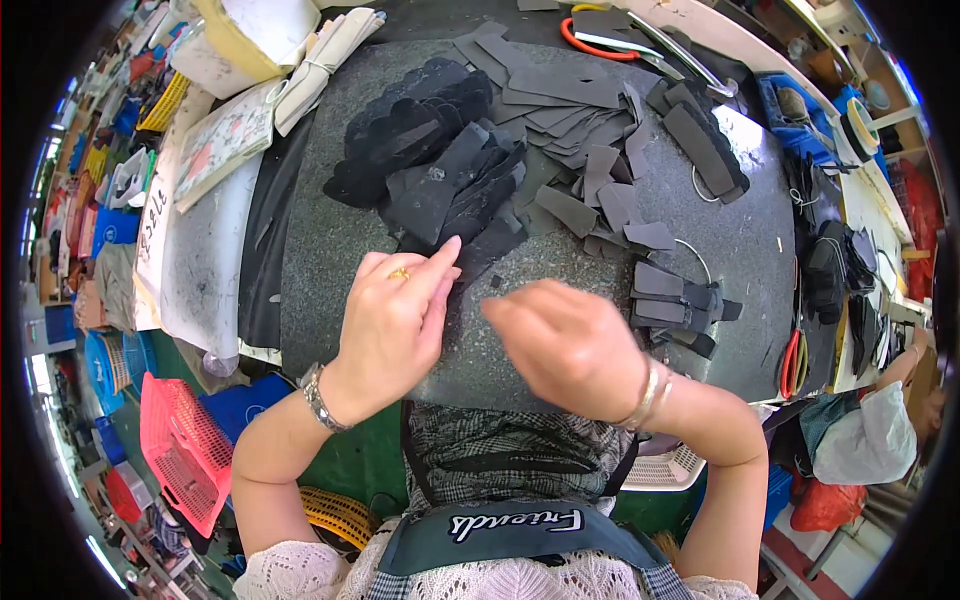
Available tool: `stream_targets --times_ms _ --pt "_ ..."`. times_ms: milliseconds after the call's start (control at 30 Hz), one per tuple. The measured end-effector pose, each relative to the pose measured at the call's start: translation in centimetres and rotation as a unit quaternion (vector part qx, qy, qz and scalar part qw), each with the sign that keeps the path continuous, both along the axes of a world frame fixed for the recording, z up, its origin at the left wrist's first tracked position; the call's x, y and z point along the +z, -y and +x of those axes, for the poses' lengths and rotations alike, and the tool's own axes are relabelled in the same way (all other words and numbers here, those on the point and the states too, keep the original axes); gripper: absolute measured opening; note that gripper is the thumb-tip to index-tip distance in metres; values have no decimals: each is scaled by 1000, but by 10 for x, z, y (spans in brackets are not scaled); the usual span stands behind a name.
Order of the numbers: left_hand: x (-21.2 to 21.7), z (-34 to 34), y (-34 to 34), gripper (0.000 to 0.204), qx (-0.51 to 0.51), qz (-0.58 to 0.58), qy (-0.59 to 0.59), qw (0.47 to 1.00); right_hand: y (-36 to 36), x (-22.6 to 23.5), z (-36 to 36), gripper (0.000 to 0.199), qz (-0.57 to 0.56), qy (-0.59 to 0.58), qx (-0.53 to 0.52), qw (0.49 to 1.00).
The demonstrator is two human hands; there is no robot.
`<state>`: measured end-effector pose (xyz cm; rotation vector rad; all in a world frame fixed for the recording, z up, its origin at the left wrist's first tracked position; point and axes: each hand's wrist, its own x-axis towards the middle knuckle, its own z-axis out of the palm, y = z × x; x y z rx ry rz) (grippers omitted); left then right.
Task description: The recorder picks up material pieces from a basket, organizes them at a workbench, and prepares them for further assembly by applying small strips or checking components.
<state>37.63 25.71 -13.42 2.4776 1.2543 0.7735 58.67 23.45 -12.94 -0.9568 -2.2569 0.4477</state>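
My left hand point(392, 325), with a ring and a bracelet, is at the near edge of a pile of dark fabric pieces point(450, 190). Its index finger and thumb close on the edge of a flat black piece point(492, 245). My right hand point(572, 340) hovers to its right over the grey speckled work surface point(470, 350). Motion softens its outline, and its fingers are curled together in a pinch; whatever they hold is hidden. A tiny dark scrap point(496, 282) lies between the hands.
Loose grey pieces point(570, 130) fan out beyond the hands. Bundled strips point(700, 150) and another bundle point(670, 300) lie right. Orange-handled scissors point(600, 45) are at the back, red-handled scissors point(793, 362) at the right edge. A pink basket point(185, 450) stands lower left.
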Motion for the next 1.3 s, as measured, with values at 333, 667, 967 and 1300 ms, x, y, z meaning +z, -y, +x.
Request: stream_targets --times_ms 333,667,967,1300 --pt "52 -14 8 22 183 107 80 974 -2 -21 -16 44 45 155 3 987" --pt "14 57 -2 40 -165 35 5 986 -22 7 82 17 21 71 -306 949" --pt "-7 96 -43 60 -178 73 -57 980 -10 28 121 10 -222 -411 -311 828" --pt "7 84 -35 26 -119 -207 312 920 -5 16 84 8 -465 -490 -163 719"
